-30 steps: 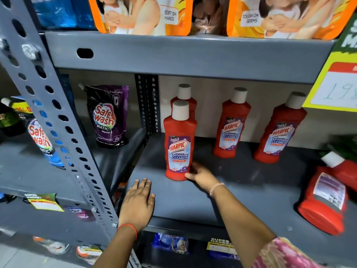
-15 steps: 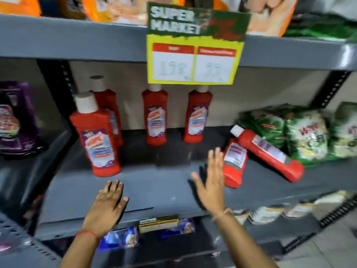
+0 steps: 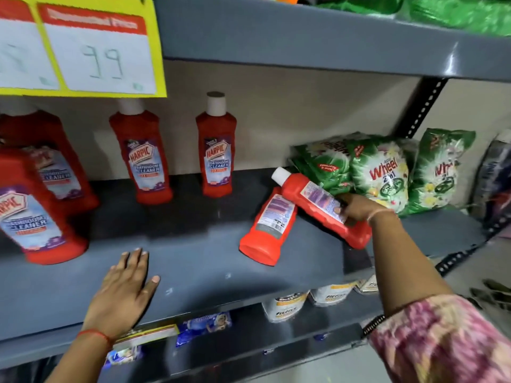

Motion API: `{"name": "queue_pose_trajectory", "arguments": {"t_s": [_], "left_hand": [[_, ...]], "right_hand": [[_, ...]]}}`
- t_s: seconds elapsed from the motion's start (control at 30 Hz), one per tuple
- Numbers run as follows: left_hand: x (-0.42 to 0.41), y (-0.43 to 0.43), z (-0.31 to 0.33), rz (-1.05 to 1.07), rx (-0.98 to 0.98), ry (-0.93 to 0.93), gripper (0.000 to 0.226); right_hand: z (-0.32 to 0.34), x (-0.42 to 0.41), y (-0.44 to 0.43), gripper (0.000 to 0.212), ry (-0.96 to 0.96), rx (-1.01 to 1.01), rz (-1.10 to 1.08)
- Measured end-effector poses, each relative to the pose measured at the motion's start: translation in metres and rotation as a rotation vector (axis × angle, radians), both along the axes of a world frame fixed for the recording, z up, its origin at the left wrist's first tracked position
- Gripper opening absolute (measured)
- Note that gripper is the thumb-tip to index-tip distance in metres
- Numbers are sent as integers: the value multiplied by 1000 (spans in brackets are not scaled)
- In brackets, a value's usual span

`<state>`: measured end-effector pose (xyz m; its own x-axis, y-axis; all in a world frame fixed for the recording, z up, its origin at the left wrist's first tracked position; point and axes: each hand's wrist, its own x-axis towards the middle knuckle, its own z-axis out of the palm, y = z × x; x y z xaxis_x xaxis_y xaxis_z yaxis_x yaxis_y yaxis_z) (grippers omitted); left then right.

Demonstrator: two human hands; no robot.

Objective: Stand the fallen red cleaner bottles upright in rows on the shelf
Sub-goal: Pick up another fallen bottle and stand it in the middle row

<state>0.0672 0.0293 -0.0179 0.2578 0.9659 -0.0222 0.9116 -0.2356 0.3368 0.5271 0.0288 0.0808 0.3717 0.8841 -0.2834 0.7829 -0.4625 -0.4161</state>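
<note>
On the grey metal shelf (image 3: 210,261), taking the yellow price card (image 3: 83,48) as the mark, four red cleaner bottles stand upright: two directly below the card against the back wall (image 3: 142,158) (image 3: 217,150), and two further left of it, one behind the other, the front one (image 3: 36,214) nearest the shelf edge. Well to the right of the card lie the two fallen ones. The right hand (image 3: 356,208) is wrapped around the label of the tilted bottle (image 3: 318,203), whose white cap points up and back toward the card; it leans across the neck of the other fallen bottle (image 3: 269,228), which lies flat with its base toward the shelf edge. The left hand (image 3: 124,291) rests flat and open below the card, holding nothing. Judging from this, the risk is in the lift: the held bottle touches the one beneath, so pulling it up could roll that one off the front edge. The grasp is mid-body on a glossy label, so it might also slip. Green detergent packets (image 3: 384,172) are piled just beyond the fallen pair, further right of the card. The shelf surface is smooth painted metal, slightly reflective; a plain beige wall stands behind, with more stock on the shelves above and below.
</note>
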Motion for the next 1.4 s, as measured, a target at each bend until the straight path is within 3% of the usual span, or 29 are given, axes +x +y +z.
{"name": "queue_pose_trajectory", "arguments": {"t_s": [0.17,0.47,0.57,0.7,0.8,0.97,1.07,1.2,1.4], "left_hand": [[0,0,-3,5,1,-18,62],[-8,-2,7,-50,-47,-56,61],[-27,-4,10,-102,-80,-77,60],[-63,-5,7,-74,-49,-78,80],[-88,-7,2,-8,-21,-90,60],[-136,-9,-4,145,16,-77,56],[-140,-8,-5,149,13,-61,65],[-139,-7,-5,156,39,-48,88],[-138,-8,-7,167,56,-12,90]], "right_hand": [[5,4,0,66,170,-24,-63],[-1,-18,-39,47,298,409,-163],[20,-45,-43,36,558,611,-134],[41,-120,-20,45,849,790,1],[24,-189,7,45,1019,881,19],[-18,-286,46,48,1207,906,28],[-37,-320,63,49,1248,853,29],[-50,-339,75,50,1282,804,54],[-61,-341,79,55,1302,773,79]]}}
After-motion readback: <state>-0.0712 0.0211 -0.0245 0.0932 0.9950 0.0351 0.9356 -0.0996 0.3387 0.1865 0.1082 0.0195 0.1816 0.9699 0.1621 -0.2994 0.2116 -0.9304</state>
